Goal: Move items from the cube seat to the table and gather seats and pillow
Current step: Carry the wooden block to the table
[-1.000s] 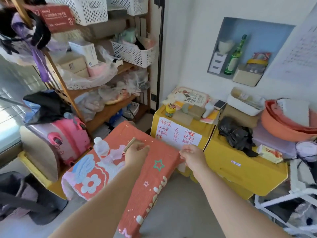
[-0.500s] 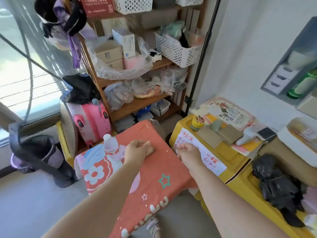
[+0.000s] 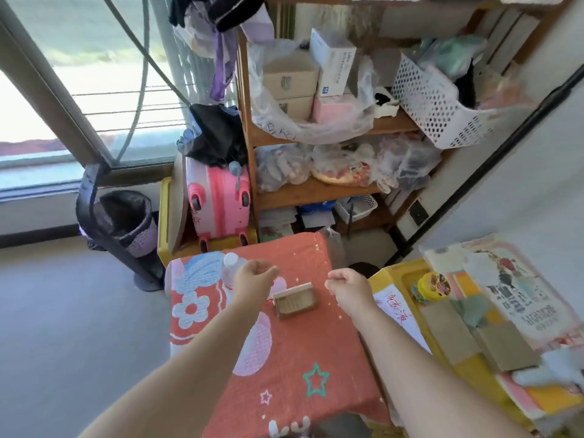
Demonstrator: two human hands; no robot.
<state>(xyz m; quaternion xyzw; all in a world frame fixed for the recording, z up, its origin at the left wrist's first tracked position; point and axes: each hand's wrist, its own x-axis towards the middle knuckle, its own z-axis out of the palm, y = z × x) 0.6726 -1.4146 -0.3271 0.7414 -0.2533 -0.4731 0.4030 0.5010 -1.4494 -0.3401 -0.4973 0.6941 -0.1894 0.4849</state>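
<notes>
A table draped in a red patterned cloth (image 3: 294,352) fills the centre. On it lies a small brown cardboard box (image 3: 295,300) and, further left, a clear plastic bottle (image 3: 231,270) stands upright. My left hand (image 3: 254,278) hovers just left of the box with loosely curled fingers, holding nothing and partly hiding the bottle. My right hand (image 3: 349,289) hangs to the right of the box, also empty and relaxed. A yellow cube seat (image 3: 395,276) stands at the right, carrying a handwritten paper (image 3: 399,314), a small yellow tub (image 3: 433,284), cardboard pieces (image 3: 474,339) and booklets.
A wooden shelf (image 3: 316,191) packed with bags, boxes and a white basket stands behind the table. A pink suitcase (image 3: 218,200) leans beside it on a yellow seat (image 3: 164,222). A black-lined bin (image 3: 123,219) stands by the window at left. Grey floor lies to the left.
My left hand has let go of the small brown box, which now lies on the red cloth. Both hands have lifted and drawn apart. The view has turned left and down.
</notes>
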